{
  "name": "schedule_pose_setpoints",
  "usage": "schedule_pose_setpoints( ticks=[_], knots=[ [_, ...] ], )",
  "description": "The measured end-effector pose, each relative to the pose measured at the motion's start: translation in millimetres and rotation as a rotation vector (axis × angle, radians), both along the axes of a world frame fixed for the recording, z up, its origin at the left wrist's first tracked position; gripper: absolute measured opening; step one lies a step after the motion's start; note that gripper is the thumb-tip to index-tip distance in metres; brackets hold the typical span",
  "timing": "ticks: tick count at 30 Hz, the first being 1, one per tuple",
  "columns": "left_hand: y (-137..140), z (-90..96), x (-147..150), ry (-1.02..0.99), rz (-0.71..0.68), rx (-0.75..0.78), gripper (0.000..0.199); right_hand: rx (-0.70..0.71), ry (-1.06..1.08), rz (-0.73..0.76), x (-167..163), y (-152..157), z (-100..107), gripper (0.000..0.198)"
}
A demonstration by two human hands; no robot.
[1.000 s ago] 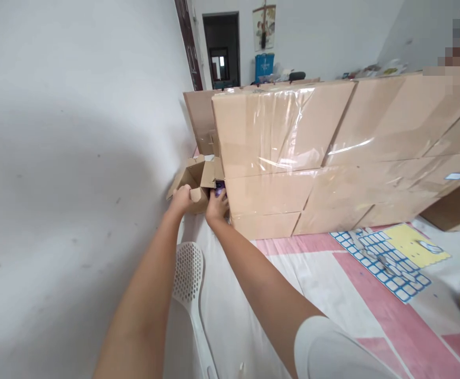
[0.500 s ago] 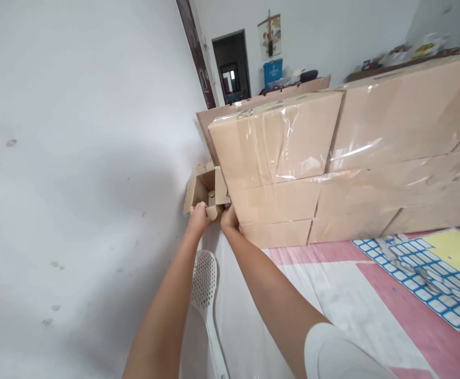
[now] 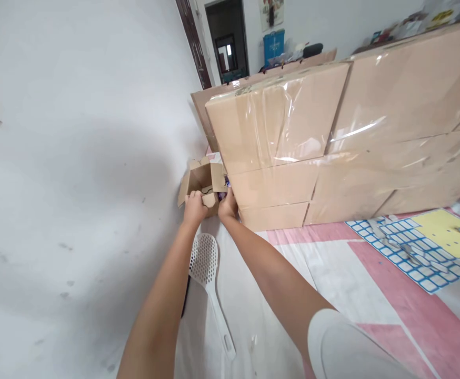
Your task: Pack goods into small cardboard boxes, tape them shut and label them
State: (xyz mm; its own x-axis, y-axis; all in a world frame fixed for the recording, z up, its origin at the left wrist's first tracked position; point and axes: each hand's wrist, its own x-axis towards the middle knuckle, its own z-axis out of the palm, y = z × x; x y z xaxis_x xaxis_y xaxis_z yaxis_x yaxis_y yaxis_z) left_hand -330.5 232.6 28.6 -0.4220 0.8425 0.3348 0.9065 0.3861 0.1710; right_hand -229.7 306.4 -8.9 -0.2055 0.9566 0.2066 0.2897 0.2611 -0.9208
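A small cardboard box (image 3: 201, 180) stands with its flaps up in the gap between the wall and a large taped cardboard panel. My left hand (image 3: 194, 207) is closed over the near edge of that box, by its front flap. Low at the box's right side, my right hand (image 3: 228, 204) has curled fingers against a small purple thing (image 3: 222, 195), partly hidden by the hand and flap; what it is I cannot make out. A white slotted spoon (image 3: 204, 258) lies between my forearms, its handle towards me.
The large taped cardboard panel (image 3: 269, 152) stands upright on the right, close to my right hand. The white wall (image 3: 76, 184) borders the left. A pink and white cloth (image 3: 332, 258) covers the surface, with a blue-and-yellow printed area at right. A dark object (image 3: 185, 297) shows beside my left forearm.
My view has tilted down, so most things sit higher in the picture and more of the slotted spoon's handle shows. Both hands stay at the box; more of the purple thing is visible.
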Motion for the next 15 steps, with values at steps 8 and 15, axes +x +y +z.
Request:
schedule_pose_setpoints(
  ticks=[8, 15],
  knots=[
    [-94.9, 58.9, 40.0, 0.084, 0.052, 0.157, 0.024, 0.105, 0.063, 0.035, 29.5, -74.1, 30.9, 0.045],
    [-208.9, 68.2, 126.3, 0.085, 0.049, 0.324, 0.021, 0.271, 0.203, 0.242, 117.8, -146.7, 34.7, 0.022]
  ],
)
